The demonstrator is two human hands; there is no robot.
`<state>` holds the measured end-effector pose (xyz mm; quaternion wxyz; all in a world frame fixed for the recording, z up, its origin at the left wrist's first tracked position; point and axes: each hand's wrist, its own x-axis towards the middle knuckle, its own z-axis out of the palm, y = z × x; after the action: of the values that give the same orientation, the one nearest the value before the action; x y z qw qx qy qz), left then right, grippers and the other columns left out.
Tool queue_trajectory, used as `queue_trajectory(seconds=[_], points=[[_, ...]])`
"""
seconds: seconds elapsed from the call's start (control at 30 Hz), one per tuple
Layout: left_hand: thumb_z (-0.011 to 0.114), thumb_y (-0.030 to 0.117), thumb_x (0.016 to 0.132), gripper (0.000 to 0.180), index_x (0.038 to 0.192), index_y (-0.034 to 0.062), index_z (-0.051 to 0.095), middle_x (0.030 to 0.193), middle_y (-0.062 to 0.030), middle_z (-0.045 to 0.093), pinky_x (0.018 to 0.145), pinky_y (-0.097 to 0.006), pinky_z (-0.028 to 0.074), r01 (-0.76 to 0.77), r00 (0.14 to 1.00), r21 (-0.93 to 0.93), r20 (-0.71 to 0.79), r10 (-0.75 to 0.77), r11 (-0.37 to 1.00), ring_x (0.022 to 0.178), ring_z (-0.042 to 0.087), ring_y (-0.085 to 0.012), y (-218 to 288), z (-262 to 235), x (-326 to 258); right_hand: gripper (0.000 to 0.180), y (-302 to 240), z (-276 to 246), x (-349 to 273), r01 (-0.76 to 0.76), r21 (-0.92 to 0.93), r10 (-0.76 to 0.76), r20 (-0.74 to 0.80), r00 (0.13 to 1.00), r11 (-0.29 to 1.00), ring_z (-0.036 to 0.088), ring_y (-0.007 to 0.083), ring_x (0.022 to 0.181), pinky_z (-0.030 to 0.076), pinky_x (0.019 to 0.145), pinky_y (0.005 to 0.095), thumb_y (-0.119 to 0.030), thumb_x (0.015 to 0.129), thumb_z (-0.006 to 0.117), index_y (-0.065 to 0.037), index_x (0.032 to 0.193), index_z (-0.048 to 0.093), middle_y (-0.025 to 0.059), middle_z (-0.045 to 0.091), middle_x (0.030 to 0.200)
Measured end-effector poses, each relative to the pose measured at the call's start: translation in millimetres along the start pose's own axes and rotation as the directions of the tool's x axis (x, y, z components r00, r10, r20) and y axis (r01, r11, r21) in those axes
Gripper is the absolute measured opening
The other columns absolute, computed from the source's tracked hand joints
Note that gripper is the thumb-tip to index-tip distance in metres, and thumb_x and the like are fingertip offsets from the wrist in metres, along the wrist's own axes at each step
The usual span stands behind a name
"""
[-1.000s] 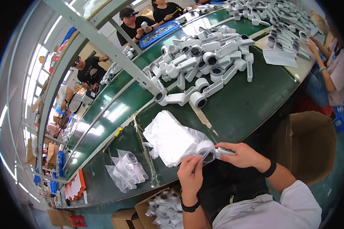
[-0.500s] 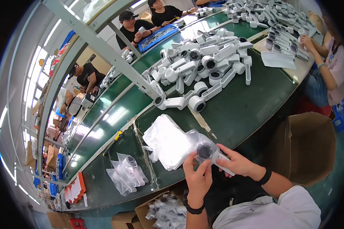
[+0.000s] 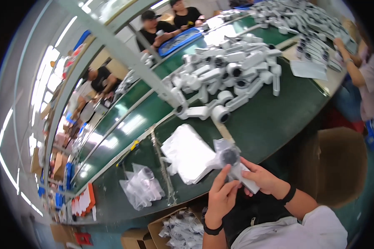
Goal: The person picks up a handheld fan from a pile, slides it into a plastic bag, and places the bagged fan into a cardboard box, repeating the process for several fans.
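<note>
My right hand [image 3: 264,178] is closed round the white handle of a handheld device [image 3: 230,157] with a round, dark-faced head. A clear plastic bag [image 3: 222,145] covers the head and part of the handle. My left hand [image 3: 223,199] is just left of the handle, its index finger raised toward the head and its other fingertips pinched at the bag's lower part; blur hides the exact grip. Beyond the hands lies a stack of thin white plastic bags [image 3: 187,155] on the green table [image 3: 274,128]. Several bagged devices [image 3: 142,186] rest farther left.
A large heap of unbagged devices [image 3: 232,70] covers the far table. Below its front edge, a carton [image 3: 156,230] holds bagged pieces; another brown carton [image 3: 340,166] stands at right. A yellow-handled tool [image 3: 128,152] lies by the metal frame [image 3: 124,60]. Co-workers sit around.
The device has tilted more upright, its head moving slightly right and up. My left fingers have slid from the head down beside the handle. The whole view has shifted a little.
</note>
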<state>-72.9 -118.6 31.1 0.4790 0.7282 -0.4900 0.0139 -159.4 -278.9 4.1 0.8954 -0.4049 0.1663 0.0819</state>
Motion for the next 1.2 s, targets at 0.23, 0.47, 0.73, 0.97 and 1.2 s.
queue_trajectory(seconds=[0.23,0.47,0.73,0.97,1.2], points=[[0.067,-0.003,0.068,0.016,0.08,0.0019,0.058,0.122,-0.0185,0.058,0.079,-0.042,0.049,-0.172,0.981,-0.275,0.038,0.189,0.946,0.097,0.059,-0.0374,-8.8,6.3,-8.3,0.037,25.5,-2.8,6.9,0.247,0.039,-0.237,-0.177,0.955,0.968,0.06,0.0177,0.054,0.047,0.035,0.0281,-0.02,0.096,0.049,-0.009,0.13,0.04,0.009,0.06,0.091],[0.071,0.005,0.065,0.026,0.089,0.0083,0.063,0.128,-0.0158,0.047,0.098,-0.05,0.034,-0.105,0.976,-0.023,-0.193,0.099,0.994,0.121,0.037,-0.0415,8.2,-6.2,-29.2,0.062,35.9,-10.9,12.6,0.257,-0.1,-0.259,-0.009,0.966,0.961,0.063,0.0183,0.091,0.054,0.059,0.026,-0.024,0.092,0.05,-0.004,0.146,0.028,0.0124,0.053,0.126],[0.072,0.009,0.066,0.027,0.088,0.0061,0.058,0.108,-0.0119,0.05,0.09,-0.048,0.037,-0.079,0.943,0.221,-0.298,0.145,0.972,0.108,0.046,-0.0365,5.1,5.5,-25.5,0.062,53.3,-32.3,31.5,0.357,-0.16,-0.368,-0.043,0.929,0.92,0.052,0.0211,0.12,0.044,0.099,0.0327,-0.016,0.093,0.056,-0.002,0.146,0.027,0.0115,0.047,0.135],[0.067,0.004,0.065,0.019,0.081,0.0057,0.057,0.105,-0.0105,0.052,0.089,-0.046,0.036,-0.124,0.918,0.202,-0.347,0.19,0.971,0.105,0.047,-0.0344,7.3,14.8,-21.5,0.062,54.7,-25.6,23.8,0.319,-0.213,-0.35,-0.128,0.928,0.924,0.053,0.0215,0.118,0.044,0.096,0.032,-0.013,0.093,0.055,-0.003,0.147,0.026,0.0112,0.049,0.132],[0.068,0.005,0.067,0.022,0.086,0.0054,0.057,0.099,-0.0091,0.057,0.084,-0.042,0.043,-0.296,0.951,-0.041,-0.103,0.29,0.954,0.1,0.052,-0.0319,2.6,15.0,-34.1,0.061,60.6,-20.3,26.3,0.496,-0.383,-0.579,-0.139,0.803,0.78,0.057,0.0219,0.108,0.046,0.092,0.0327,-0.012,0.091,0.054,-0.004,0.146,0.028,0.0128,0.053,0.124]])
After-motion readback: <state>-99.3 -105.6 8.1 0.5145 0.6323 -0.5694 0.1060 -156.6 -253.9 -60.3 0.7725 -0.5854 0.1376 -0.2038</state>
